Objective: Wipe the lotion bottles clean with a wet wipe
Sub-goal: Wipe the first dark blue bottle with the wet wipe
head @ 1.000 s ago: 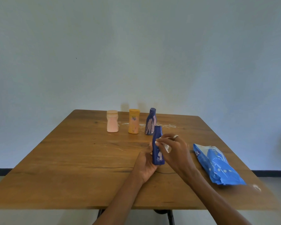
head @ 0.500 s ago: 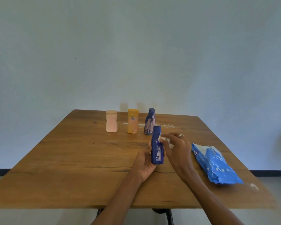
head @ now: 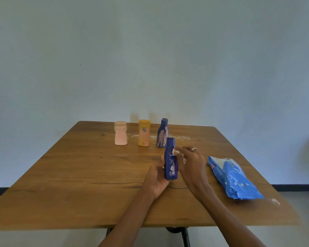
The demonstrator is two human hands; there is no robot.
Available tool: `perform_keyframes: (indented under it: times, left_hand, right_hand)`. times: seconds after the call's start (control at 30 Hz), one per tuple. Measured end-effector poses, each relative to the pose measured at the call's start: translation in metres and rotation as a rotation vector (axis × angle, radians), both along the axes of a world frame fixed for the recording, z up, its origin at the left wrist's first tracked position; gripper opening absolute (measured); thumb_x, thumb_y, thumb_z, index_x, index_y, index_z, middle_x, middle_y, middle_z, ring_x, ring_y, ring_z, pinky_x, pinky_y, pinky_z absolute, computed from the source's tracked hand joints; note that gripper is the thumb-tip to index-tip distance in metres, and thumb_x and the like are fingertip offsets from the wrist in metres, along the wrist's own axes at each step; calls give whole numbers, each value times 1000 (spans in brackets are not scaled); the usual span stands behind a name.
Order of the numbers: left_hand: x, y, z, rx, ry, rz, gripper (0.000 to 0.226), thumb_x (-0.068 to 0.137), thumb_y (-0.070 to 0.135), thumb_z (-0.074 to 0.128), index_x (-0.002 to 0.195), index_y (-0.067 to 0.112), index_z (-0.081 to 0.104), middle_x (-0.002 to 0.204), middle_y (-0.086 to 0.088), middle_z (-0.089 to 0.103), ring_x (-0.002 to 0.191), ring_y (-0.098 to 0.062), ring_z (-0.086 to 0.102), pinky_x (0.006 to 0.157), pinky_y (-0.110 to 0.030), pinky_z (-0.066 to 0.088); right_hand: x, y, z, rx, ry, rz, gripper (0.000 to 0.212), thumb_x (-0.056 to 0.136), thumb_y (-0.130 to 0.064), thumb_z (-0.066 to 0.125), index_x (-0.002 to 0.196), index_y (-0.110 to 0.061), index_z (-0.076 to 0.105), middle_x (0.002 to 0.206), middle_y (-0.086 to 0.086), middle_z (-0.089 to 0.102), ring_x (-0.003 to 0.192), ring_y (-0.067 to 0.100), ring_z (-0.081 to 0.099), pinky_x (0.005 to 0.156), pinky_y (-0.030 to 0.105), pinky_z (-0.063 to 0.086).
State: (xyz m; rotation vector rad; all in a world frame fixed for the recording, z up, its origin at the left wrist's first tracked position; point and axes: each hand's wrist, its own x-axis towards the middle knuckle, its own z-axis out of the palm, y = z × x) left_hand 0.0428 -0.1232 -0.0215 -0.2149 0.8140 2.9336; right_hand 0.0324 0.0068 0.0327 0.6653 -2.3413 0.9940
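Note:
My left hand [head: 157,179] grips a dark blue lotion bottle [head: 171,162] upright from below and behind, above the middle of the wooden table [head: 78,175]. With a ring on one finger, my right hand [head: 191,163] pinches a small white wet wipe [head: 177,151] against the bottle's upper right side. Three more bottles stand in a row at the far side: a pink one [head: 120,133], a yellow one [head: 144,133] and a dark blue one smeared with pale lotion [head: 162,133].
A blue pack of wet wipes [head: 234,179] lies on the table's right side. White lotion smears [head: 178,137] streak the wood around the far bottles, and a small white spot [head: 275,201] sits near the right front corner. A plain wall rises behind.
My right hand with the wipe has slid a little along the upper part of the held bottle. The bottle has stayed upright in my left hand.

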Motion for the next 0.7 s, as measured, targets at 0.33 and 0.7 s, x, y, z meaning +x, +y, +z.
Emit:
perform_keyframes:
  times: [0.33, 0.7]
  left_hand:
    - [-4, -1, -4, 4, -10, 11, 34, 100, 20, 48, 126, 0, 57, 106, -18, 66, 97, -28, 61, 109, -47, 36]
    - [-1, -1, -5, -27, 5, 21, 44, 94, 21, 56, 132, -1, 54, 115, -19, 64, 104, -29, 61, 101, -44, 45]
  right_hand:
    - [-2, 0, -1, 117, 17, 23, 35, 81, -23, 73, 115, -16, 64, 112, 0, 62, 101, 8, 59, 68, 2, 35]
    - [-1, 2, -11, 367, 154, 91, 46, 72, -11, 81, 115, -17, 64, 117, 2, 64, 109, 19, 59, 80, 30, 56]
